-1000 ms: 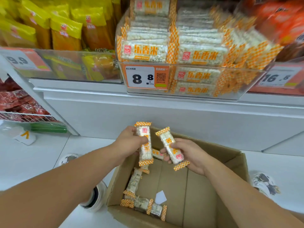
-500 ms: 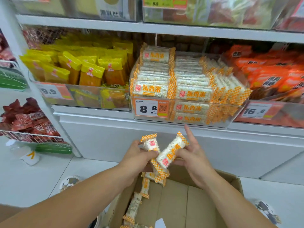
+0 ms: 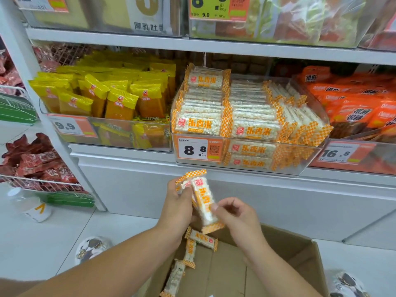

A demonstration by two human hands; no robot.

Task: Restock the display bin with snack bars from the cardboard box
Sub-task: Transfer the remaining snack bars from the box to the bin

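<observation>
Snack bars, two upright, sit gripped in the left hand above the cardboard box and below the stocked display bin, while the right hand, fingers curled, pinches the front bar's side.

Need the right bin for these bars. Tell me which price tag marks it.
The 8.8 tag: its clear bin holds matching orange-checked bars. The 9.9 tag fronts yellow packs.
</observation>
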